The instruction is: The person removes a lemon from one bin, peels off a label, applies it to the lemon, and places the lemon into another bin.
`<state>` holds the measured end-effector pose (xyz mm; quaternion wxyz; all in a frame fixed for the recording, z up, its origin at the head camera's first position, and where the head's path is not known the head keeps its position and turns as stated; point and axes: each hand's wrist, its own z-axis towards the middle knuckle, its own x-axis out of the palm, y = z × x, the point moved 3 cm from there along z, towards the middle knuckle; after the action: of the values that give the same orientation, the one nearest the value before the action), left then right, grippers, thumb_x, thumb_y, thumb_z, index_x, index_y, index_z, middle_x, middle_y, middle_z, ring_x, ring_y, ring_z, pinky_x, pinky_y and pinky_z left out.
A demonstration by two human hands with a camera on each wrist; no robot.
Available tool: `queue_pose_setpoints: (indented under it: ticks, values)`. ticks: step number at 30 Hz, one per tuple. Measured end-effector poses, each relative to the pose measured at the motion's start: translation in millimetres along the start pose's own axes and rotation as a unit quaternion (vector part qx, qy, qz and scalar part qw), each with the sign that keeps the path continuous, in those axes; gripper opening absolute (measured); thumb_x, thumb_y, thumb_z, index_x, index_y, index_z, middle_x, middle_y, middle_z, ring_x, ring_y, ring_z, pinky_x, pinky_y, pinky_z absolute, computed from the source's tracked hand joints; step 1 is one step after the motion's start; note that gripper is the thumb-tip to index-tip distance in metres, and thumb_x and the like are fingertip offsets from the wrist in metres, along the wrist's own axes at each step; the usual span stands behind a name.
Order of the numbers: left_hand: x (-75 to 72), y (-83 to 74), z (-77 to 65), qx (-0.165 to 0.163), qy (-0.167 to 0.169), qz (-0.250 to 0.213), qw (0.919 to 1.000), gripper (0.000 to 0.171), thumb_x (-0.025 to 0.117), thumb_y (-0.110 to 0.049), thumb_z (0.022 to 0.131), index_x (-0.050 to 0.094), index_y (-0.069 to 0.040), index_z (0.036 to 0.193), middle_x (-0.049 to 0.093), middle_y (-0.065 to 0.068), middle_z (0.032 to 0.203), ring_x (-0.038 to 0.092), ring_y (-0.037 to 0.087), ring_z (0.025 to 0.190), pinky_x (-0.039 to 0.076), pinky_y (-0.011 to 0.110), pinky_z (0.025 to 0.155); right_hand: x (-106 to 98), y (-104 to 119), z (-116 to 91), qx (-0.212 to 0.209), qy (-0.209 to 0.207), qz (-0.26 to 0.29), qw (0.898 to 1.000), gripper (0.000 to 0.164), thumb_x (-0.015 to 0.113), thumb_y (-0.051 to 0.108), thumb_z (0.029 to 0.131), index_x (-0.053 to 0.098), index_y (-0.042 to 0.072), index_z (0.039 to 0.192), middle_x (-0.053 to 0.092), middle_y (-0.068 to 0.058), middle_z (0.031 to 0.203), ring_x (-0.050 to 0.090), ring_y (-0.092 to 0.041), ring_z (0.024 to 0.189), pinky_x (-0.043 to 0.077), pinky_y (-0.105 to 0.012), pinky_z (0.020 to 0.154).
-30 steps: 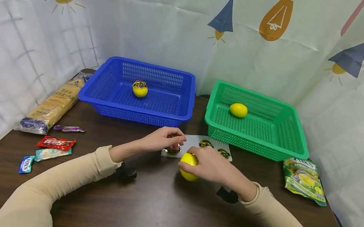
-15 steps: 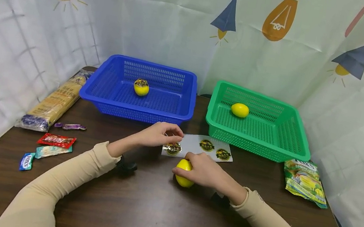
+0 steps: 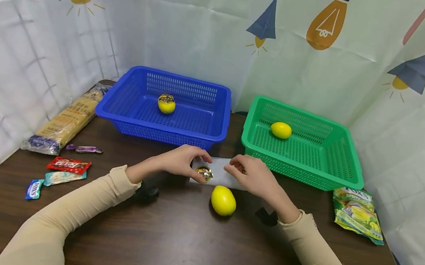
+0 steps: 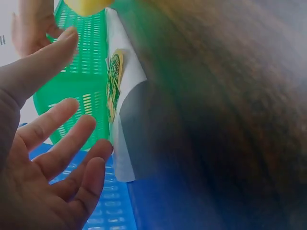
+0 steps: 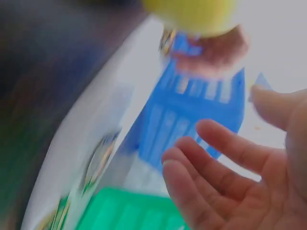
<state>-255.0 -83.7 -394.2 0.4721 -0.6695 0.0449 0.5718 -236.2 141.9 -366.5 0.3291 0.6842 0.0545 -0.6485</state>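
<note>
A yellow lemon (image 3: 223, 201) lies on the table just in front of a white sheet of round gold-and-black stickers (image 3: 219, 166). My left hand (image 3: 184, 162) is over the sheet's left end, its thumb close to a shiny sticker (image 3: 204, 174). In the left wrist view the left fingers (image 4: 72, 143) are parted and hold nothing, and the sheet (image 4: 125, 76) curves up off the table. Above the sheet's right part, my right hand (image 3: 256, 177) has let the lemon be; its relaxed fingers (image 5: 211, 172) show nothing between them. It hides the stickers at that end.
Behind the sheet stand a blue basket (image 3: 159, 134) with a stickered lemon (image 3: 166, 104) and a green basket (image 3: 300, 172) with a plain lemon (image 3: 280, 130). Wrapped sweets (image 3: 69, 165) and a long yellow pack (image 3: 69, 119) lie left, a green packet (image 3: 357, 215) right.
My right hand has set the lemon down in front of the sheet, let go, and moved up and right over the stickers. The left hand stays by the sheet's left end, its thumb slightly lower.
</note>
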Motion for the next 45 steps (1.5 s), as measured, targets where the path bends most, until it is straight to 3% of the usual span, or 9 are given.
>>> queue_pose_setpoints:
  ticks: [6,11,18,27,36,40,45]
  values:
    - [6.7,2.1,0.6,-0.008,0.002,0.027,0.9996,0.067,0.090,-0.039,0.069,0.066,-0.007,0.123,0.071,0.007,0.121,0.064,0.024,0.108,0.053,0.041,0.097,6,-26,5,-0.054,0.034,-0.024,0.998,0.031,0.062,0.020,0.098,0.067,0.003,0.124,0.069,-0.012,0.125,0.064,-0.028,0.117,0.053,-0.045,0.101]
    - [5.7,2.3,3.2,-0.012,-0.017,0.055,0.9983,0.067,0.092,-0.038,0.067,0.067,-0.008,0.121,0.072,0.008,0.119,0.063,0.022,0.102,0.052,0.039,0.093,14,-37,6,-0.060,0.084,-0.040,0.994,0.039,0.064,0.015,0.096,0.061,0.002,0.133,0.063,-0.015,0.137,0.060,-0.031,0.126,0.049,-0.048,0.108]
    - [3.2,-3.2,8.8,-0.018,-0.017,0.064,0.9976,0.063,0.089,-0.034,0.072,0.066,-0.007,0.124,0.070,0.010,0.123,0.063,0.026,0.110,0.051,0.044,0.098,12,-42,6,-0.045,0.123,-0.045,0.990,0.045,0.069,0.020,0.094,0.060,0.003,0.134,0.064,-0.015,0.134,0.061,-0.029,0.120,0.051,-0.046,0.104]
    - [10.2,-17.3,32.6,-0.008,0.019,0.045,0.9988,0.055,0.077,-0.031,0.085,0.062,-0.005,0.131,0.066,0.010,0.133,0.062,0.027,0.120,0.051,0.043,0.102,12,-40,7,-0.036,0.092,-0.056,0.994,0.043,0.076,0.023,0.087,0.067,0.004,0.125,0.070,-0.014,0.121,0.064,-0.027,0.106,0.055,-0.043,0.092]
    - [30.6,-18.2,65.2,-0.052,0.102,0.064,0.9914,0.067,0.075,-0.033,0.088,0.051,-0.006,0.144,0.056,0.010,0.147,0.054,0.025,0.135,0.045,0.041,0.112,17,-46,6,-0.004,0.072,-0.063,0.995,0.042,0.075,0.030,0.088,0.067,0.007,0.123,0.070,-0.011,0.112,0.062,-0.024,0.096,0.056,-0.039,0.084]
    - [37.7,-20.3,72.8,-0.068,0.115,0.080,0.9878,0.073,0.076,-0.034,0.087,0.047,-0.005,0.147,0.052,0.011,0.150,0.050,0.026,0.139,0.042,0.040,0.116,17,-47,5,0.005,0.067,-0.061,0.996,0.042,0.076,0.031,0.088,0.068,0.007,0.121,0.069,-0.010,0.109,0.060,-0.022,0.094,0.055,-0.038,0.081]
    - [40.2,-20.8,77.7,-0.075,0.108,0.095,0.9867,0.074,0.078,-0.034,0.086,0.047,-0.005,0.146,0.052,0.011,0.150,0.048,0.028,0.140,0.039,0.041,0.118,15,-47,5,0.031,0.074,-0.068,0.994,0.047,0.077,0.035,0.087,0.066,0.006,0.123,0.067,-0.011,0.110,0.059,-0.022,0.092,0.053,-0.037,0.077]
